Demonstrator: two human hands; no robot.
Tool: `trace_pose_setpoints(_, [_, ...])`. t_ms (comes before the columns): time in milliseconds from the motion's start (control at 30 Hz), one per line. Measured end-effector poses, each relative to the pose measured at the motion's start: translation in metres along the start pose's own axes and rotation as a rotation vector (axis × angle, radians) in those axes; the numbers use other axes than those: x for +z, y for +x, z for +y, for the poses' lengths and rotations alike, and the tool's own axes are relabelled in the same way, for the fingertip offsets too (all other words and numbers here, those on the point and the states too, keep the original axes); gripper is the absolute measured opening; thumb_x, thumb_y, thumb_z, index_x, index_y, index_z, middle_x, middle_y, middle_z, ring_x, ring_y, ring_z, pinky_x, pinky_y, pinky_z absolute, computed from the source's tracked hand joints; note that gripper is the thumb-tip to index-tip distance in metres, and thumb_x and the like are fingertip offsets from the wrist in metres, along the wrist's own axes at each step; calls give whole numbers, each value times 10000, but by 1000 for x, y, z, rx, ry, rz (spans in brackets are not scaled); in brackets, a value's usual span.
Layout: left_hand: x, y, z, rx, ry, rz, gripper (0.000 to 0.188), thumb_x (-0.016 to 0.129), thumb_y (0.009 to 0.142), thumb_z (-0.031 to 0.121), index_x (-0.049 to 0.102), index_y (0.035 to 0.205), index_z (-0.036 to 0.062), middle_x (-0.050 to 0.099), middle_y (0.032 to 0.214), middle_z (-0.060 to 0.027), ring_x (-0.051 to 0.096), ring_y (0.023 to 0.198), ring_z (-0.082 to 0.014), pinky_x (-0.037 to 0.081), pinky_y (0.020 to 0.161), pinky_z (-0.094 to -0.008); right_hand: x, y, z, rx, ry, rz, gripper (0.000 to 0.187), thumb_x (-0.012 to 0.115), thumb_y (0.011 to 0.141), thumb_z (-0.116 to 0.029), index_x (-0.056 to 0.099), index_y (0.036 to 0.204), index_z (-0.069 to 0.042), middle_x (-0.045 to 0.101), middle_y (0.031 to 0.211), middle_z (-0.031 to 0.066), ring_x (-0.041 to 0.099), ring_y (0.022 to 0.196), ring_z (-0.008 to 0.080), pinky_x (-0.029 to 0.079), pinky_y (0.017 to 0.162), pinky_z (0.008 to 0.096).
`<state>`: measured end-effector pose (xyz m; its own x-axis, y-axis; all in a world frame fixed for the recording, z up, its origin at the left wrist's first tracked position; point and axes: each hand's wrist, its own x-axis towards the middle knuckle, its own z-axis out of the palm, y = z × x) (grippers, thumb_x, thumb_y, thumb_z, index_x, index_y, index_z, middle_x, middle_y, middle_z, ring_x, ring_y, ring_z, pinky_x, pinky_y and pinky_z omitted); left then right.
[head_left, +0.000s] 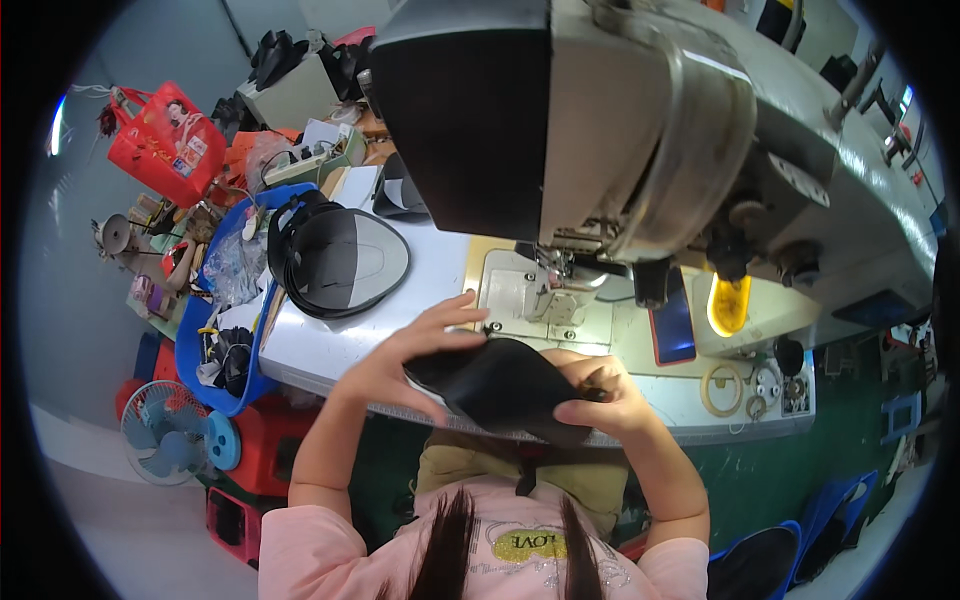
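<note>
Our right fingers (580, 411) clamp a curved black piece (510, 385), while our left fingers (447, 316) spread apart around its left end, where loose support could cause twisting.

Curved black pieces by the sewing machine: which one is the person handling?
The plain black piece between the left hand and right hand; the grey-and-black pieces rest untouched on the white tabletop.
</note>
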<state>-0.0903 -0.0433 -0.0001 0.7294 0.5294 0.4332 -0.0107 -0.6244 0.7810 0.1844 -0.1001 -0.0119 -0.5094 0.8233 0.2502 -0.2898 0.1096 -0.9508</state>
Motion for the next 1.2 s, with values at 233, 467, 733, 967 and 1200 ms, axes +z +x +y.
trace_pose_setpoints(233, [40, 31, -46, 27, -479, 263, 424, 734, 636, -83, 684, 1044, 24, 620, 1214, -137, 480, 1265, -317, 327, 1093, -448, -53, -23, 8, -28, 286, 112, 382, 782, 683, -200, 670, 916, 81, 631, 1053, 196, 587, 973, 267, 464, 833, 355])
trace_pose_setpoints(467, [53, 65, -43, 323, 209, 232, 299, 704, 674, -17, 655, 968, 10, 649, 1120, -143, 602, 1101, -314, 461, 963, -435, -88, -55, 45, -87, 144, 282, 311, 762, 763, -141, 649, 1013, 6, 650, 1077, 132, 626, 855, 202, 487, 769, 298])
trace_pose_setpoints(733, [38, 83, -23, 465, 703, 197, 186, 620, 712, 80, 623, 888, 19, 637, 1007, -120, 628, 957, -264, 499, 885, -406, -24, -20, -32, -235, -1323, 310, 556, 778, 701, -154, 576, 1203, -24, 603, 1218, 189, 659, 924, 287, 521, 728, 300])
trace_pose_setpoints(967, [44, 87, -26, 469, 753, 242, 181, 620, 702, 100, 620, 853, 0, 622, 969, -135, 617, 909, -269, 511, 811, -385, -51, -20, -16, -364, -1476, 360, 621, 577, 560, 136, 650, 1145, -58, 639, 1185, 152, 571, 462, 119, 457, 489, 220])
trace_pose_setpoints(1200, [46, 87, -23, 452, 811, 228, 174, 618, 707, 104, 614, 851, 6, 621, 965, -123, 609, 920, -248, 498, 820, -377, -51, -23, -20, -260, -1558, 348, 578, 584, 584, 142, 671, 1116, -68, 663, 1140, 141, 649, 673, 167, 477, 568, 229])
